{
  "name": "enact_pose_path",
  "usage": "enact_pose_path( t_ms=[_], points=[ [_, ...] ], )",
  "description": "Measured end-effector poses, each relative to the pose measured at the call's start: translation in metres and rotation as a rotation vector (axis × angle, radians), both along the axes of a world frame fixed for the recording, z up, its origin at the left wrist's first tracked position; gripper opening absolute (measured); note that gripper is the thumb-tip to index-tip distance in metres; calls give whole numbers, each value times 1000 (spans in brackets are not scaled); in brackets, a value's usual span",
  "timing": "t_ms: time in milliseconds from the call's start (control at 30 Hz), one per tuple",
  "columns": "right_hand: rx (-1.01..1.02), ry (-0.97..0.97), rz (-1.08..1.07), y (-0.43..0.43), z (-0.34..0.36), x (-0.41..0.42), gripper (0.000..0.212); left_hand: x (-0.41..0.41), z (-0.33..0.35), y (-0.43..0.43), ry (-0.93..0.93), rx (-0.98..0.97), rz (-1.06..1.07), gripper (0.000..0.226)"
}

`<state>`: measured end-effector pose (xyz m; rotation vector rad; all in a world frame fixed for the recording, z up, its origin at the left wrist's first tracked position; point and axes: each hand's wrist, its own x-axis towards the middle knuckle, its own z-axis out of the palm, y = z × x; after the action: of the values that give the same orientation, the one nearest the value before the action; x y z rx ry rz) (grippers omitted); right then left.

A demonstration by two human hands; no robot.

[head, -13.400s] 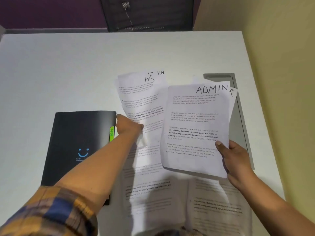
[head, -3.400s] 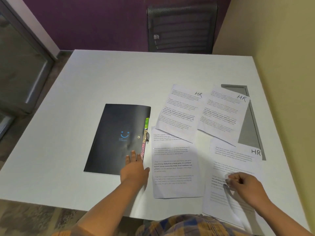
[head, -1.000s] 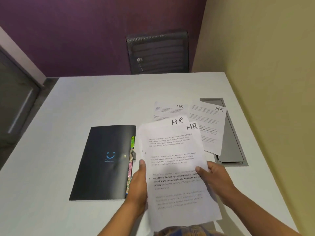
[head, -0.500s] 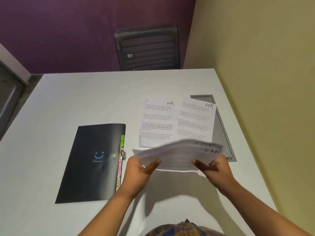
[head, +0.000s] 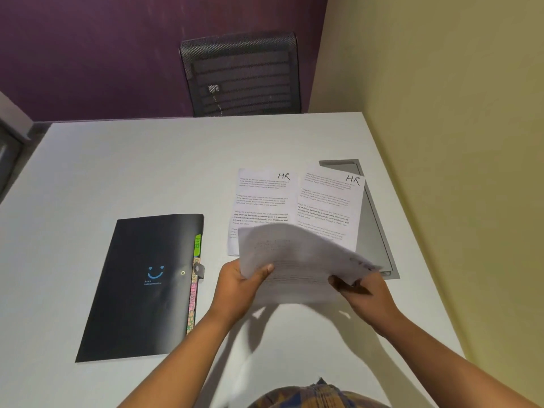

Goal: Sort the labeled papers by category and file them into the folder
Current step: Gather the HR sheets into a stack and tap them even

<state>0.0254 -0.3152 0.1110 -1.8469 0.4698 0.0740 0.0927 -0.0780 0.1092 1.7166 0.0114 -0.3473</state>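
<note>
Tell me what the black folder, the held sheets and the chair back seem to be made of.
The black folder looks like semi-gloss plastic: a soft sheen runs across its cover, with a metal-looking snap. The held sheets are thin matte paper: they bow and print shows faintly through. The chair back is black mesh, probably synthetic: fine weave visible.

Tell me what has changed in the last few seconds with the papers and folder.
Two of the four white HR-labelled sheets were picked up off the white table. The left hand left the black plastic folder and, with the right hand, now grips this held pair of sheets, tipped from facing the camera to nearly flat. The far-left HR sheet, the far-right HR sheet and the closed folder stayed put.
</note>
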Motion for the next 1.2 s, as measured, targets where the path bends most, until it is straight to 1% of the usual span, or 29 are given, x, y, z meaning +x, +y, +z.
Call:
enact_pose_path(
  t_ms=[67, 133, 200, 300, 333, 400, 433, 500, 567, 600, 633, 700, 733, 767, 833, 867, 900, 967, 1067, 1100, 1133, 1200],
  points=[
    [-32, 40, -41, -5, -3, 5, 18, 7, 1, -4, 27, -41, 30, 14],
    [-24, 75, -92, -9, -7, 10, 11, 13, -1, -5, 96, -95, 43, 12],
    [47, 89, -153, -13, -9, 17, 12, 18, -3, -4, 193, -134, 8, 15],
    [215, 73, -237, -19, -13, 32, 19, 24, -11, 0, 336, -126, -50, 18],
    [256, 76, -254, -21, -16, 37, 20, 27, -13, 1, 358, -113, -53, 18],
    [262, 106, -245, -25, -19, 49, 14, 33, -18, 1, 359, -77, -18, 17],
    [252, 142, -232, -26, -23, 56, 17, 37, -20, 0, 351, -55, 20, 17],
    [230, 246, -233, -29, -29, 72, 34, 45, -24, 1, 343, -63, 114, 17],
    [215, 310, -317, -33, -34, 91, 38, 54, -28, 2, 343, -108, 199, 18],
    [182, 319, -381, -37, -38, 100, 36, 57, -29, 4, 342, -124, 233, 18],
    [96, 333, -420, -43, -44, 109, 35, 61, -29, 5, 341, -141, 259, 19],
    [-181, 433, -394, -57, -60, 124, 35, 66, -28, 8, 341, -173, 295, 20],
    [-288, 494, -365, -61, -66, 129, 38, 68, -30, 10, 338, -176, 313, 20],
    [-352, 547, -339, -64, -72, 134, 46, 70, -32, 13, 335, -171, 329, 20],
    [-417, 617, -321, -68, -85, 141, 65, 73, -36, 19, 333, -160, 348, 21],
    [-442, 647, -316, -67, -87, 145, 71, 73, -38, 21, 340, -162, 351, 21],
    [-460, 662, -307, -66, -89, 149, 71, 73, -39, 24, 351, -167, 354, 22],
    [-455, 664, -304, -63, -92, 156, 58, 73, -40, 28, 364, -168, 360, 22],
    [-345, 595, -346, -61, -94, 162, 23, 71, -44, 33, 361, -168, 392, 24],
    [-294, 556, -390, -63, -97, 162, 16, 71, -45, 35, 358, -168, 399, 24],
    [-252, 511, -442, -66, -98, 161, 14, 70, -46, 37, 356, -165, 406, 24],
    [-219, 411, -527, -70, -91, 159, 19, 70, -46, 41, 350, -168, 431, 25]
  ],
)
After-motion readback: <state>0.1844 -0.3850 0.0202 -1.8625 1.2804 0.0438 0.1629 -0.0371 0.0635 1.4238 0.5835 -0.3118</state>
